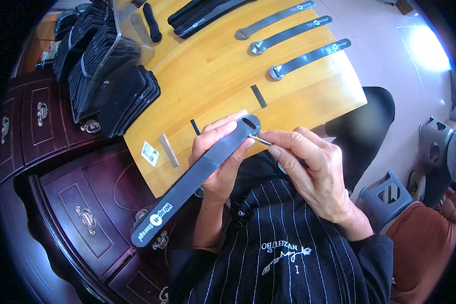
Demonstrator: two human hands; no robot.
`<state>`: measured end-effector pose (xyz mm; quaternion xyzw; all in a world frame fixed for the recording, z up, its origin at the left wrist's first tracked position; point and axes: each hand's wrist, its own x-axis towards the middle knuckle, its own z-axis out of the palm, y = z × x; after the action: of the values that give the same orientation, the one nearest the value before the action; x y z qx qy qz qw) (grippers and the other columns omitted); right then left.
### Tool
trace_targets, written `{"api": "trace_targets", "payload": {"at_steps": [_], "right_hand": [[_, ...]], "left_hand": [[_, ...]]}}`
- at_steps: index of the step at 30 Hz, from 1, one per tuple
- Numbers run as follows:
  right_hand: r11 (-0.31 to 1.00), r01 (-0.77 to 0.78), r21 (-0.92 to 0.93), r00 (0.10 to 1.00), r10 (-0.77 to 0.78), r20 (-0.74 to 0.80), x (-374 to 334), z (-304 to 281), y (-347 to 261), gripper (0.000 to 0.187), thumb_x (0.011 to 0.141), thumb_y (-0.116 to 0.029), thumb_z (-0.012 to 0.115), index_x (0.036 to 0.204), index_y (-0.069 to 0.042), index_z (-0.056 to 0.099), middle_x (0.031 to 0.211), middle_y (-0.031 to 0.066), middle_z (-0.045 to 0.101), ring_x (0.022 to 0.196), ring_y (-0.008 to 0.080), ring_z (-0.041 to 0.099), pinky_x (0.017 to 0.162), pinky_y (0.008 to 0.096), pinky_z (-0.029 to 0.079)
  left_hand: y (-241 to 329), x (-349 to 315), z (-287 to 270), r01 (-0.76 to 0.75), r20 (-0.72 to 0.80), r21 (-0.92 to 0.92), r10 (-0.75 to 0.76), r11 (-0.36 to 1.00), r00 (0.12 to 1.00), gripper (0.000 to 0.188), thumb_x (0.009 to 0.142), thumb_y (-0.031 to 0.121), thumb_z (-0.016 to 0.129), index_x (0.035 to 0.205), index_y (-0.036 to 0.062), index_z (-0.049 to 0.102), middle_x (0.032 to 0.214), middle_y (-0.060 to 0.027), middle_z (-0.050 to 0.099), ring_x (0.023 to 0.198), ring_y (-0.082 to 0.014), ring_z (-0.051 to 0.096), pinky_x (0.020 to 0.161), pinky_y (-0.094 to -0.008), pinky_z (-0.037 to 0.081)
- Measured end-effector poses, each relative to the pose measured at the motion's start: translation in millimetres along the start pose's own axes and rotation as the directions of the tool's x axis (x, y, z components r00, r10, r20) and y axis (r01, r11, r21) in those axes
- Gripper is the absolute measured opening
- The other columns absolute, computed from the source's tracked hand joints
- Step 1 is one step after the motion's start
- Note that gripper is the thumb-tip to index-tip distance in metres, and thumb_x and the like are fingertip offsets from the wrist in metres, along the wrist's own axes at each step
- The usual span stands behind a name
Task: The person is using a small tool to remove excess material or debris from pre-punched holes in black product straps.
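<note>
My left hand (215, 152) is closed round a long grey hook-and-loop strap (197, 175) near its rounded, slotted end. From there the strap slants down to the left, its printed end free in the air. My right hand (311, 172) pinches a thin metal tool (261, 140) between thumb and forefinger. The tool's tip meets the strap's edge just below the slot; its exact kind is hidden in the fingers. Beyond my hands, a short dark strip (258, 96) lies on the yellow wooden table (213, 86). Another small dark strip (195, 127) lies beside my left hand.
Three similar straps (311, 58) lie at the table's far right. Black strap bundles (131, 99) and a clear plastic box (137, 38) stand far left. A pale strip (169, 150) and a small label (149, 153) lie near the left edge. Dark drawers (86, 218) flank the table; stools (387, 200) stand right.
</note>
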<state>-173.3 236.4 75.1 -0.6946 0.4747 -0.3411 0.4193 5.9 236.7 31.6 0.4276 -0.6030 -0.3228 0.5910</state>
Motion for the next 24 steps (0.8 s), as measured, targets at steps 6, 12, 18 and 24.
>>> {"api": "trace_targets", "payload": {"at_steps": [6, 12, 18, 24], "right_hand": [[0.844, -0.278, 0.458, 0.961, 0.250, 0.122, 1.9, 5.5, 1.3, 0.021, 0.089, -0.007, 0.059, 0.109, -0.001, 0.064, 0.081, 0.0136, 0.062, 0.067, 0.0215, 0.062, 0.063, 0.0279, 0.049], [0.999, -0.001, 0.040, 0.990, 0.007, -0.138, 4.9, 22.2, 2.4, 0.023, 0.087, -0.005, 0.063, 0.110, -0.004, 0.066, 0.073, 0.0072, 0.059, 0.061, 0.0130, 0.058, 0.053, 0.0235, 0.044], [0.996, -0.018, -0.085, 0.987, 0.004, -0.161, 15.7, 31.4, 3.1, 0.023, 0.087, -0.004, 0.062, 0.110, -0.003, 0.066, 0.076, 0.0100, 0.060, 0.063, 0.0174, 0.059, 0.056, 0.0264, 0.045], [0.997, 0.008, 0.080, 0.994, 0.001, -0.111, 26.5, 16.3, 16.2, 0.021, 0.090, -0.013, 0.061, 0.107, -0.002, 0.066, 0.081, 0.0097, 0.064, 0.067, 0.0168, 0.062, 0.060, 0.0266, 0.049]], "left_hand": [[-0.1, -5.3, 3.7, -0.130, -0.034, 0.249, 0.143, 0.960, 0.989, 0.041, 0.075, -0.005, 0.074, 0.109, -0.0013, 0.051, 0.109, -0.0268, 0.059, 0.095, -0.0296, 0.064, 0.081, -0.0358, 0.055], [-12.2, -3.3, 8.0, -0.329, -0.053, 0.552, 0.426, 0.766, 0.903, 0.043, 0.073, -0.003, 0.077, 0.108, -0.0004, 0.053, 0.106, -0.0270, 0.059, 0.086, -0.0295, 0.066, 0.068, -0.0300, 0.059], [-17.4, -4.4, 7.7, -0.353, -0.040, 0.586, 0.461, 0.729, 0.886, 0.039, 0.073, 0.000, 0.078, 0.104, -0.0010, 0.054, 0.102, -0.0253, 0.061, 0.085, -0.0293, 0.067, 0.068, -0.0310, 0.059], [-18.2, -12.2, 9.2, -0.119, -0.113, 0.298, 0.159, 0.947, 0.981, 0.034, 0.076, -0.006, 0.071, 0.104, -0.0010, 0.052, 0.103, -0.0258, 0.061, 0.082, -0.0278, 0.067, 0.073, -0.0335, 0.058]]}}
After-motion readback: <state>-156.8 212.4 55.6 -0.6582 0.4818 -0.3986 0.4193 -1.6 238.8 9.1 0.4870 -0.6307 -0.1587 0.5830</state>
